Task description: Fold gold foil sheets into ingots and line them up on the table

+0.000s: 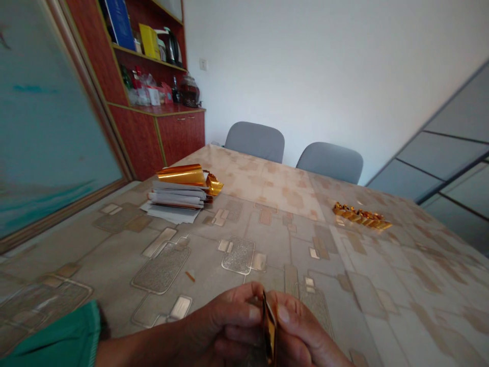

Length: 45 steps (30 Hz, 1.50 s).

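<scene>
Between my two hands, low in the head view, is a piece of folded gold foil paper (270, 331), held upright and seen nearly edge-on. My left hand (233, 321) pinches it from the left with thumb and fingers. From the right, my right hand (296, 326) grips it, thumb pressed near the top edge. The paper's lower part runs out of the frame. Farther off to the left lies a stack of paper sheets (178, 196) with a curled gold sheet (181, 175) on top. A row of folded gold pieces (361, 216) sits at the right.
The table (260, 224) wears a patterned cover, with a small brown scrap (190, 277) on it. Two grey chairs (255, 140) stand at the far edge, before a white wall. A red-brown cabinet (179, 132) with bottles and boxes rises at the back left.
</scene>
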Each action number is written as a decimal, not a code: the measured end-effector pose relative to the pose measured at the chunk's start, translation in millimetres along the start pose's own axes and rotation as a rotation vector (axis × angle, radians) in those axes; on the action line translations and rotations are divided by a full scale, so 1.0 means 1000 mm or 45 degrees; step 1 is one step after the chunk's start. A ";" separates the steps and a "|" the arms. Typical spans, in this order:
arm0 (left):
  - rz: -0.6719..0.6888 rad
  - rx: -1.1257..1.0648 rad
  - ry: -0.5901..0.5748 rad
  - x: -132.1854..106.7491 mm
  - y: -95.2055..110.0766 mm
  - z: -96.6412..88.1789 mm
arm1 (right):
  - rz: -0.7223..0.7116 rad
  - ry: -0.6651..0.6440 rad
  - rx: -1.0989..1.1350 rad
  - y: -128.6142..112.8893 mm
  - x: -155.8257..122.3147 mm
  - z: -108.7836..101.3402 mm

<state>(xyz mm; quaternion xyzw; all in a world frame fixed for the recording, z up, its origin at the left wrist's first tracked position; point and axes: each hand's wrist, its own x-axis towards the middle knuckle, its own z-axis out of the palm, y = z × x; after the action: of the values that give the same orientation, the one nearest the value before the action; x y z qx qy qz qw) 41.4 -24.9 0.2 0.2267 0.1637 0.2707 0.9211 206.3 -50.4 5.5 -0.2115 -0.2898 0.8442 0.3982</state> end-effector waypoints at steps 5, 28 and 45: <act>0.005 -0.046 0.068 0.000 0.002 -0.008 | -0.047 0.097 -0.067 0.007 0.006 -0.005; 0.189 0.056 0.134 0.004 -0.005 -0.009 | 0.044 0.073 -0.092 0.005 0.009 -0.027; 0.133 0.019 0.307 0.011 -0.011 -0.023 | 0.021 -0.016 0.040 0.001 0.013 -0.013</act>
<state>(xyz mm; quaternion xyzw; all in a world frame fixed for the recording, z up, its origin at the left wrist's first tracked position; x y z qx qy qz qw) 44.9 -19.4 -26.6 0.2077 0.2634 0.3424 0.8776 205.8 -36.2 -6.1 -0.2024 -0.2773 0.8532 0.3927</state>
